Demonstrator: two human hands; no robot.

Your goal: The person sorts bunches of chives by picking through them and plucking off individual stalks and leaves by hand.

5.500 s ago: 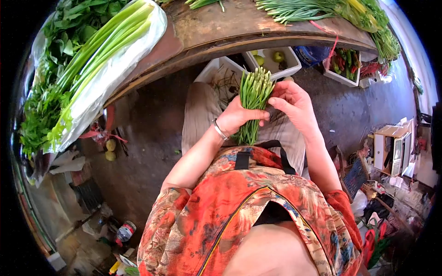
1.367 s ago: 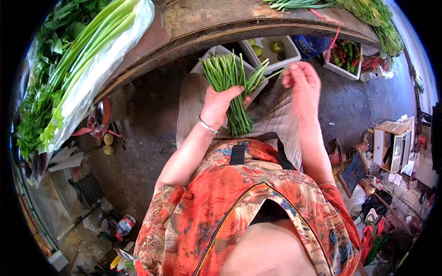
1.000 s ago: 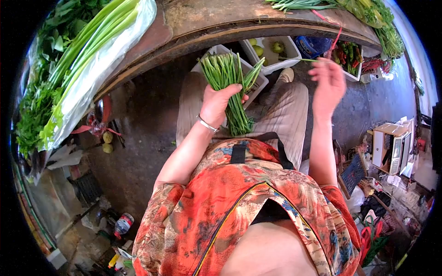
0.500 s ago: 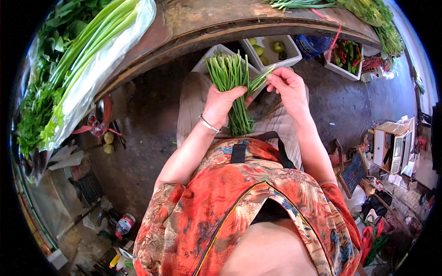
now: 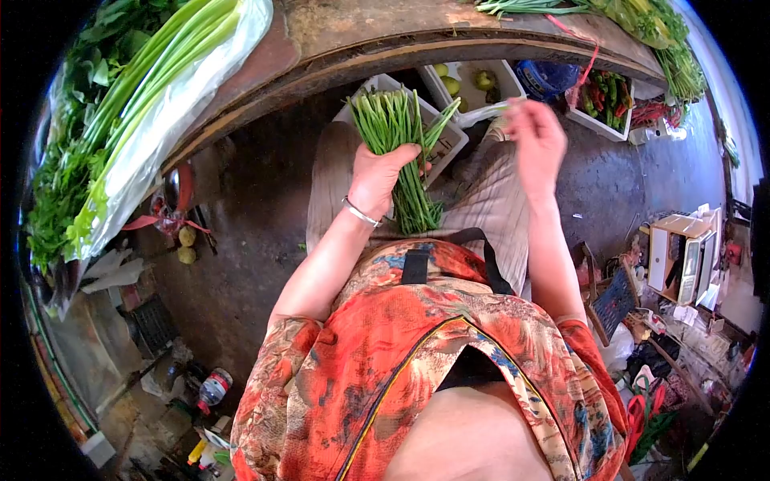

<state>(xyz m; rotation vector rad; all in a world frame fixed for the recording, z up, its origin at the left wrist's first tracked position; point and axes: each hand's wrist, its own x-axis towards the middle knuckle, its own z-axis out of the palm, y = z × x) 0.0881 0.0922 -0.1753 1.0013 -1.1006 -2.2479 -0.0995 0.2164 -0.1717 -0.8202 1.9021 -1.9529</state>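
My left hand [image 5: 378, 175] is wrapped round a thick bunch of green vegetable stems [image 5: 391, 120], held above my lap. The cut ends fan out toward the table, and a few stems lean away to the right. A bracelet circles the left wrist. To the right of the bunch and apart from it, my right hand [image 5: 532, 144] is raised and smeared by motion. A pale blurred streak shows left of its fingers; whether they hold anything cannot be made out.
A wooden table [image 5: 361, 40] curves across the front, with bagged celery [image 5: 184, 88] at left. Beneath it stand a white box of round green fruit [image 5: 485, 80], another white box [image 5: 453, 136] and a box of peppers [image 5: 605, 100]. Clutter and a wooden cabinet [image 5: 682, 252] lie at right.
My right hand has moved away from the stems, to the right and slightly up. The leaning stems it was pinching now stand free of it. My left hand keeps its grip on the bunch.
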